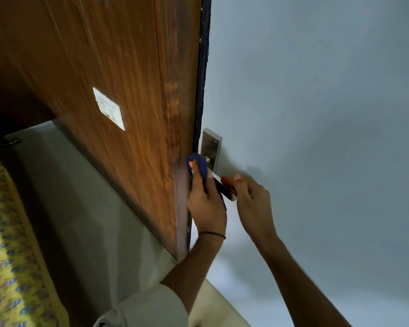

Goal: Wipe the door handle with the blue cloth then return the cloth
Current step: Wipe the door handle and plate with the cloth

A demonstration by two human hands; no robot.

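Observation:
A steel lever door handle (pixel 224 187) on a steel backplate (pixel 211 145) sits on the pale grey door (pixel 316 114). My left hand (pixel 206 199) holds the blue cloth (pixel 198 162) pressed against the inner part of the lever, near the pivot. Most of the cloth is hidden under the fingers. My right hand (pixel 252 197) grips the free outer end of the lever, fingers curled around it. The two hands are close together, almost touching.
A brown wood-grain panel (pixel 128 90) with a white switch plate (pixel 109 108) stands left of the door's dark edge (pixel 202 67). Grey floor (pixel 80 197) lies below. A yellow patterned fabric (pixel 7 256) fills the lower left corner.

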